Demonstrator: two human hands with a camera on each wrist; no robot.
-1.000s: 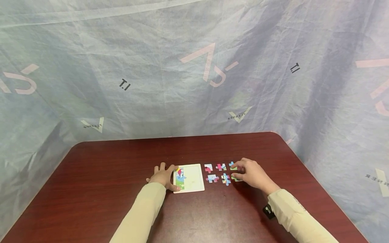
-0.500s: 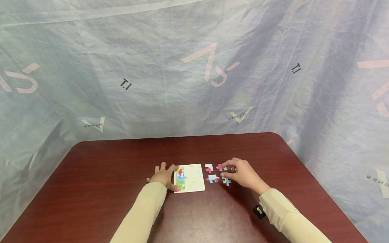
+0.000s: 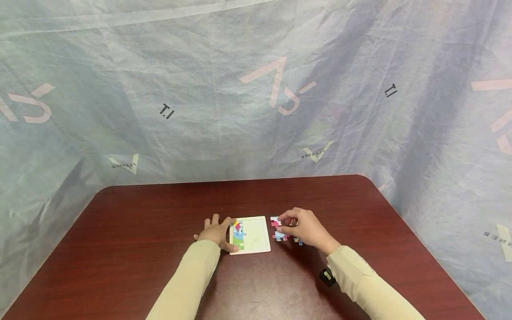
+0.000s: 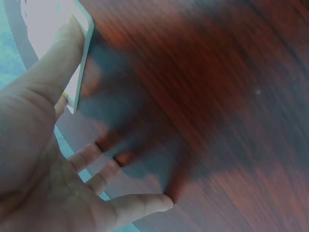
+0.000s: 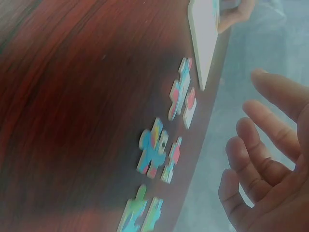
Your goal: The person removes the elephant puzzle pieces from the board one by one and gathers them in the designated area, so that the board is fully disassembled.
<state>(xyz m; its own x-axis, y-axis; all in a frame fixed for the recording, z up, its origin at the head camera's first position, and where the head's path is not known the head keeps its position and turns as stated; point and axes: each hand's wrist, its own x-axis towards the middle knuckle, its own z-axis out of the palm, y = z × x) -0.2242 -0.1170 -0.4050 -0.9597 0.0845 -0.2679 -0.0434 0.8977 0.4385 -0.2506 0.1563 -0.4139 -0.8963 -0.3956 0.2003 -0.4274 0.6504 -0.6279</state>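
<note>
A white puzzle tray lies flat on the table, with a colourful strip of fitted pieces along its left side and a bare area to the right. My left hand rests at its left edge, thumb at the near corner and index finger at the far one. In the left wrist view, the thumb lies straight on the tray while other fingers spread over the wood. My right hand hovers above loose jigsaw pieces, holding nothing; in the right wrist view its fingers are loosely bent, apart from the blue piece with an eye.
Several jigsaw pieces stand in two rows right of the tray, including a pink-and-blue one and green ones. The right hand hides some in the head view. A dark red wooden table extends around; a grey curtain hangs behind.
My right hand has moved left over the pieces, from the rightmost ones toward those beside the tray. Left hand and tray stay put.
</note>
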